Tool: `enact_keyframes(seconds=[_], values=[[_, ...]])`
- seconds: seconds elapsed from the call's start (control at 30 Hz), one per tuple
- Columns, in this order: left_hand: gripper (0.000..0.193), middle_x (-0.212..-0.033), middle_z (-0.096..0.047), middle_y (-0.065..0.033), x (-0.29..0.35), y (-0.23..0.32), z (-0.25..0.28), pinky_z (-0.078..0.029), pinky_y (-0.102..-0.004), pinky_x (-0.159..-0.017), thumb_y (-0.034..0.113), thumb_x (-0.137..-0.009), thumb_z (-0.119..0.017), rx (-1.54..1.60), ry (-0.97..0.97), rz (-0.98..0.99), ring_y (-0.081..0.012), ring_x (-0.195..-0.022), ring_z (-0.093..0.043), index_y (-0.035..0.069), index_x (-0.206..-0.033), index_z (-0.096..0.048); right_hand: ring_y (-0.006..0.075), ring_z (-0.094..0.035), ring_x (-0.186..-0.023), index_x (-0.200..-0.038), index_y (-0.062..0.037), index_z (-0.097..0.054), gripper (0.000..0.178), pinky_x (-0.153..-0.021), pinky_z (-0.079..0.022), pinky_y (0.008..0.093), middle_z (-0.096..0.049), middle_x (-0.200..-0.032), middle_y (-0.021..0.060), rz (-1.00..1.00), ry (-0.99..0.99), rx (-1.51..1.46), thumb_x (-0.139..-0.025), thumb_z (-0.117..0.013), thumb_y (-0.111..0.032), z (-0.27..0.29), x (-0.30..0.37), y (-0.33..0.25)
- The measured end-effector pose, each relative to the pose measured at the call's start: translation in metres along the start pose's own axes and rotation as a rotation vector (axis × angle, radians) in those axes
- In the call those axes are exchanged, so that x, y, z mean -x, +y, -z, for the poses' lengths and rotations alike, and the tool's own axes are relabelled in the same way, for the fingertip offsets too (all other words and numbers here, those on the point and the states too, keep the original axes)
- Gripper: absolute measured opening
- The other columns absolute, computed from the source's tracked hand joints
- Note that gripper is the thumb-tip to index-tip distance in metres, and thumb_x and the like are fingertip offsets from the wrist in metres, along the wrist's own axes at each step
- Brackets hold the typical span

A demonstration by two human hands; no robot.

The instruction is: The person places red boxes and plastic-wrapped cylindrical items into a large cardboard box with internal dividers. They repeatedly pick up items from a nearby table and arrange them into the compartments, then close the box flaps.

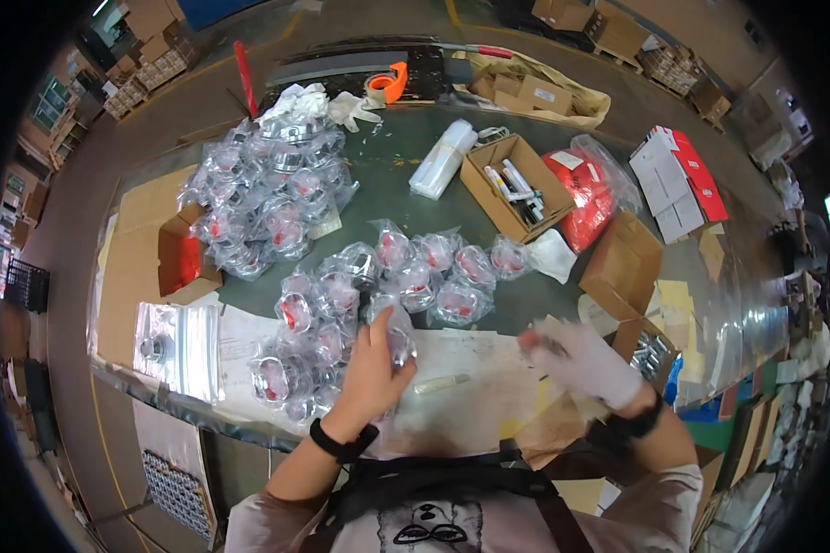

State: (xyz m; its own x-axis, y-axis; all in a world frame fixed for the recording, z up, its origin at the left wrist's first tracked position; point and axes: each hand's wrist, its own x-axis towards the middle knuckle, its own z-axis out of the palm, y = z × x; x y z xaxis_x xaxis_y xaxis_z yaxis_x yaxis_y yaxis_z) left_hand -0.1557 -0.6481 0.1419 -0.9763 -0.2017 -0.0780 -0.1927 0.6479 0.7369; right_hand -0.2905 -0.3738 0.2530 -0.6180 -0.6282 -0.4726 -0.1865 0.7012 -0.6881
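head cam | looks steeply down, close over table (406, 175) | wide fisheye view

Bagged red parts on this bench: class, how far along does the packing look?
Done: a heap of sealed clear bags and a nearer spread already lie filled. In hand: the left hand grips one bagged part; the gloved right hand is motion-blurred. Left: a stack of flat bags waits alongside.

Bagged parts (360, 295) lay left of the open carton (512, 184) (tape dispenser (387, 85) behind both) on the table (406, 175).
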Motion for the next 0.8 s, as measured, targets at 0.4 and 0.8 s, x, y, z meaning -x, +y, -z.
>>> enact_keyframes(seconds=[0.4,0.8], values=[[0.083,-0.114,-0.054,-0.0289,-0.058,0.025,-0.062,-0.052,-0.0493,-0.084,0.031,-0.069,-0.077,-0.436,-0.517,0.109,-0.0454,-0.103,-0.057,0.015,-0.139,-0.034,0.0322,-0.062,-0.090,-0.121,-0.0055,-0.052,0.055,-0.073,-0.053,0.0440,-0.057,-0.099,0.0160,-0.018,0.408,0.561,-0.072,-0.070,-0.024,-0.115,-0.081,0.077],[0.060,-0.119,-0.045,-0.0235,0.015,0.042,-0.095,-0.049,-0.0515,-0.084,0.031,-0.074,-0.073,-0.430,-0.333,-0.080,-0.0453,-0.107,-0.048,0.020,-0.128,-0.049,0.0275,-0.064,-0.066,-0.103,-0.0007,-0.060,0.032,-0.057,-0.052,0.0465,-0.061,-0.078,0.0149,-0.213,0.583,0.591,-0.077,-0.057,-0.020,-0.099,-0.177,0.098]])
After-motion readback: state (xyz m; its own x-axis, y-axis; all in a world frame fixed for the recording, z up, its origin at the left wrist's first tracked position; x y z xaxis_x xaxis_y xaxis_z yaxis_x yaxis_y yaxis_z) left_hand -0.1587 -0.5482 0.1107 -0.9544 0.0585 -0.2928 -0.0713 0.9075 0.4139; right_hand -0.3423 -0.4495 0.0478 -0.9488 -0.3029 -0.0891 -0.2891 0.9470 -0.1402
